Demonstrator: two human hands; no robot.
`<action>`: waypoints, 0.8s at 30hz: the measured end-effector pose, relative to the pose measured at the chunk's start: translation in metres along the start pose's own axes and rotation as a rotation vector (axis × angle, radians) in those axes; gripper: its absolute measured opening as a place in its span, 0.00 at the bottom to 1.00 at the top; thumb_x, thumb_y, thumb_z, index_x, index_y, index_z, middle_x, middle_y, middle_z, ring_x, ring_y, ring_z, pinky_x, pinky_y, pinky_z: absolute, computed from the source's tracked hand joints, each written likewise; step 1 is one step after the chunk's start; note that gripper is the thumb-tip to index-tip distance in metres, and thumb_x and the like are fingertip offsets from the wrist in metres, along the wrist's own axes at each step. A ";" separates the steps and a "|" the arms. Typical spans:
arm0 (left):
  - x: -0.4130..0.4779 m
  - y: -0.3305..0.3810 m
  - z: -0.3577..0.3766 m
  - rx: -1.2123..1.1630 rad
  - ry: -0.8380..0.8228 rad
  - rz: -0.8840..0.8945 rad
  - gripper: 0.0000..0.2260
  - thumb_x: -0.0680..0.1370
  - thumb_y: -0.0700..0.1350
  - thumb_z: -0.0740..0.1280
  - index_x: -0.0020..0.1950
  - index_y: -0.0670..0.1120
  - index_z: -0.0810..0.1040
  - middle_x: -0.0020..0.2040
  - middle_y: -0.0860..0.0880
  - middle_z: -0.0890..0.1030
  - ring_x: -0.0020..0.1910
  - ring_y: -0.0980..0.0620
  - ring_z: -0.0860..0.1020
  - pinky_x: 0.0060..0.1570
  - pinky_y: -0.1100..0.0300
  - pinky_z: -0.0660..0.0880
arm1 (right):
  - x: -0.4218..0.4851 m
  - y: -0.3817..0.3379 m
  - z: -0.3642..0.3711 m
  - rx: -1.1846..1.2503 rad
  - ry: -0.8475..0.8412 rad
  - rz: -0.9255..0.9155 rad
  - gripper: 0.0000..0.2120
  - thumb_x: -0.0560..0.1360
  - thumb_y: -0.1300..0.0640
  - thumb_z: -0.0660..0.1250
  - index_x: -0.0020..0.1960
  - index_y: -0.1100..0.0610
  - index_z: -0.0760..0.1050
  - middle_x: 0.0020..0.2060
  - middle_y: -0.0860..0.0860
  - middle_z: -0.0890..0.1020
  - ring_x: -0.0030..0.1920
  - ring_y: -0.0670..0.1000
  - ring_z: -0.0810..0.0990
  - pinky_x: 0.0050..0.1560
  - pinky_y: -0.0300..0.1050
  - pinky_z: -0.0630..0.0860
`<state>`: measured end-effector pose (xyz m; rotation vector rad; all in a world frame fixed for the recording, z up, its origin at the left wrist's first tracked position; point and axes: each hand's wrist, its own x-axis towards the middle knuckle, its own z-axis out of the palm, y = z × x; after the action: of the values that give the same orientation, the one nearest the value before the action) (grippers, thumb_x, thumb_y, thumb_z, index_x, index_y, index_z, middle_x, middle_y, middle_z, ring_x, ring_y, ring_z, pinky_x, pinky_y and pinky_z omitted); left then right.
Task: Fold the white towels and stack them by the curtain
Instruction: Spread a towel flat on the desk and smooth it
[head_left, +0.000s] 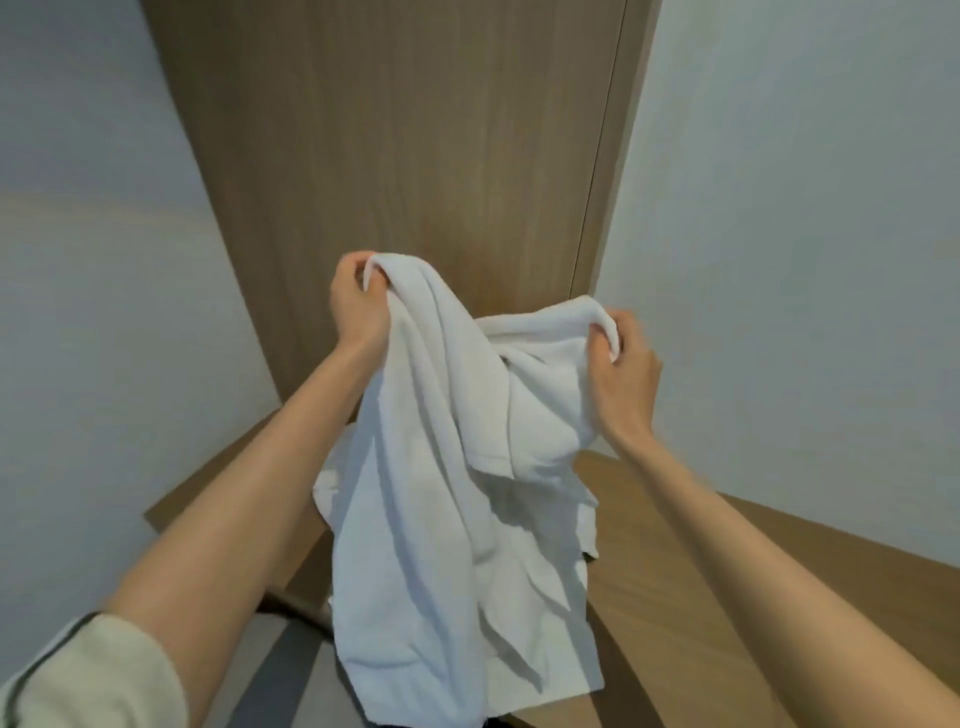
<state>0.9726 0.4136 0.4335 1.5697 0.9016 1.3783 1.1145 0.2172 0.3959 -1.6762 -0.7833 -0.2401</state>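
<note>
A white towel (447, 467) of soft terry, rumpled into long loose folds, hangs in front of the wooden panel (405, 130). Its lower edge drapes above the wood-grain worktop (675, 545). The left hand (358, 306) grips one bunched top corner; the right hand (623, 374), apart and lower, pinches the other. Smooth pale walls (805, 208) flank the panel, well apart from the towel's edges.

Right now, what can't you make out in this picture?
Head view:
Curtain and any folded stack: outside the frame.
What lies on the wooden ledge: hidden behind the white towel that the left hand and right hand grip.
Towel's bottom hem: cut off by the lower edge.
Dark sliver beside it: too small to name.
</note>
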 end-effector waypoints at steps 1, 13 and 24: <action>0.010 0.011 0.004 -0.014 0.034 0.004 0.08 0.79 0.37 0.60 0.57 0.40 0.75 0.50 0.49 0.75 0.48 0.55 0.73 0.40 0.75 0.68 | 0.005 0.000 0.004 0.001 -0.034 -0.062 0.08 0.78 0.60 0.58 0.50 0.55 0.76 0.38 0.45 0.77 0.36 0.44 0.72 0.35 0.36 0.66; -0.023 -0.026 0.003 0.198 -0.089 0.135 0.07 0.80 0.38 0.61 0.55 0.41 0.76 0.51 0.48 0.78 0.49 0.55 0.75 0.48 0.73 0.70 | -0.011 0.058 0.075 -0.656 -1.115 -0.297 0.18 0.79 0.54 0.59 0.69 0.47 0.70 0.60 0.54 0.75 0.57 0.58 0.76 0.50 0.48 0.73; -0.116 -0.116 -0.039 1.009 -0.607 -0.092 0.32 0.81 0.44 0.57 0.77 0.47 0.37 0.79 0.47 0.41 0.77 0.47 0.40 0.72 0.39 0.40 | -0.037 0.045 0.071 -0.214 -0.613 0.095 0.10 0.81 0.61 0.52 0.56 0.59 0.71 0.48 0.58 0.80 0.47 0.60 0.76 0.44 0.49 0.70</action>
<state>0.9192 0.3580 0.2833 2.4373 1.3224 0.2503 1.0963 0.2671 0.3202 -2.0130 -1.1531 0.2836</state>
